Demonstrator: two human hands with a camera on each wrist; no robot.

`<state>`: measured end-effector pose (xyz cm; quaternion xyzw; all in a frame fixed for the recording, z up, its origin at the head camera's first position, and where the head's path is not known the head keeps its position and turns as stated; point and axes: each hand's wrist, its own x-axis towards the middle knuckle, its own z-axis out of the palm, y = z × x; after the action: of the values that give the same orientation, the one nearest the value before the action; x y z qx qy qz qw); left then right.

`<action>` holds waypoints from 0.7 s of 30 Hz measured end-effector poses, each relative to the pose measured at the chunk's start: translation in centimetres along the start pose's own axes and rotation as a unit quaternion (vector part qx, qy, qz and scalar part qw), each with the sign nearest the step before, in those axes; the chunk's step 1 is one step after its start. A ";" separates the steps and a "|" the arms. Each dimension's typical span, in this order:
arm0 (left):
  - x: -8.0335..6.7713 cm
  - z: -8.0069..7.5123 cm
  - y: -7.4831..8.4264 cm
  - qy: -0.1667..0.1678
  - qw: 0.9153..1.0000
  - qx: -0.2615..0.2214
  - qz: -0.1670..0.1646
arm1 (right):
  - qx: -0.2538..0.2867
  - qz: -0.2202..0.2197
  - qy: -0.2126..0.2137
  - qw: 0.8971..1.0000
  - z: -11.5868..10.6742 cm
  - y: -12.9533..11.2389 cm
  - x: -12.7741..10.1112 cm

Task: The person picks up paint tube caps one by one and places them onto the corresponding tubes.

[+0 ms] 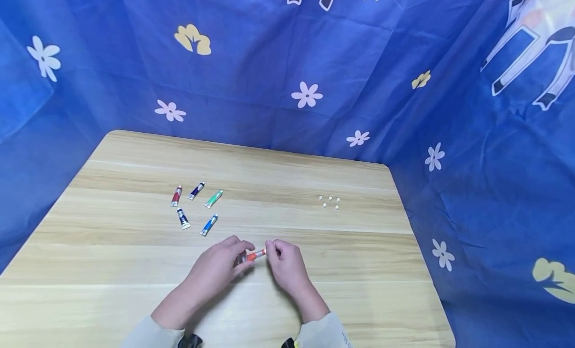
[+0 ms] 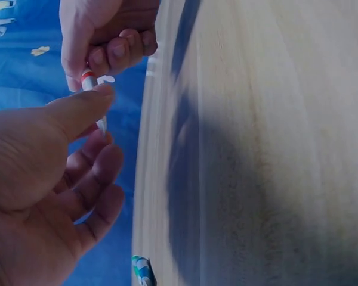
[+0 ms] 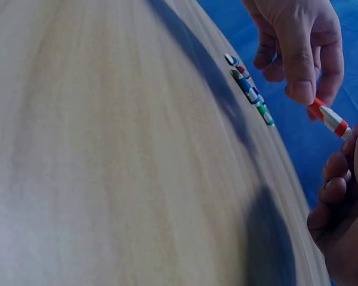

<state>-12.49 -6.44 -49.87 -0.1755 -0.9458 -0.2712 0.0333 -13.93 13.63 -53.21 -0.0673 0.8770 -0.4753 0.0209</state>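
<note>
A small orange-red paint tube (image 1: 256, 254) is held between both hands above the near middle of the table. My left hand (image 1: 217, 265) pinches its flat crimped end between thumb and fingers, with the other fingers loosely bent. At the tube's capped end, my right hand (image 1: 288, 268) pinches with thumb and forefinger while its other fingers curl into the palm. In the right wrist view the tube (image 3: 331, 118) shows a white label and a red band near its neck. The right fingers hide the cap itself.
Several other paint tubes lie left of centre, among them a red tube (image 1: 176, 196), a green tube (image 1: 214, 198) and a light blue tube (image 1: 209, 225). Several small white caps (image 1: 330, 198) sit right of centre on the wooden table (image 1: 359, 298). A blue patterned curtain (image 1: 251, 63) surrounds the far sides.
</note>
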 end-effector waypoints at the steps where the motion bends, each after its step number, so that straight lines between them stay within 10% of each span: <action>1: 0.2 0.0 0.0 -0.004 1.000 0.011 0.007 | -0.005 -0.004 0.002 1.000 0.0 0.1 0.1; 21: 2.9 2.3 -2.1 0.018 0.998 0.060 0.032 | 0.006 -0.037 0.006 0.999 -1.5 3.6 1.0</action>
<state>-15.81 -5.98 -52.37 -0.1987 -0.9534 -0.2162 0.0699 -15.44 16.72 -55.35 -0.0966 0.8713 -0.4811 -0.0016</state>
